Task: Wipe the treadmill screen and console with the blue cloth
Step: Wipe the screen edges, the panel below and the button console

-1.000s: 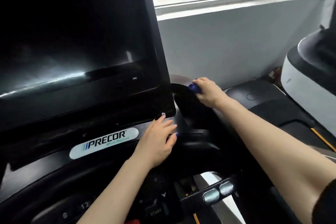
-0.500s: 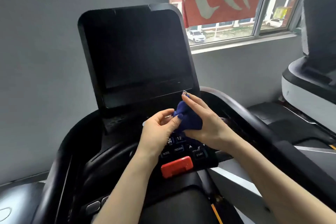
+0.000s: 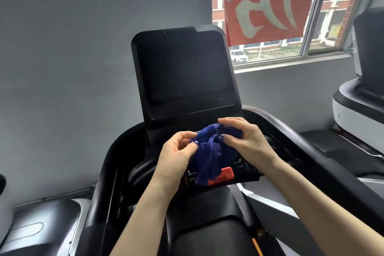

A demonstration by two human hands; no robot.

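Note:
The blue cloth hangs bunched between both hands, just above the treadmill console. My left hand pinches its left side with thumb and fingers. My right hand grips its upper right part with curled fingers. The dark treadmill screen stands upright behind the hands, untouched. The cloth covers part of the console's buttons and the red stop key.
Black curved handrails run along both sides of the console. Another machine stands at the right. A grey wall is behind, and a window with a red banner sits at the upper right.
My view pulled back from the console. My right hand brought the cloth from the right handrail to the middle, my left hand took hold of it, and both now spread it apart.

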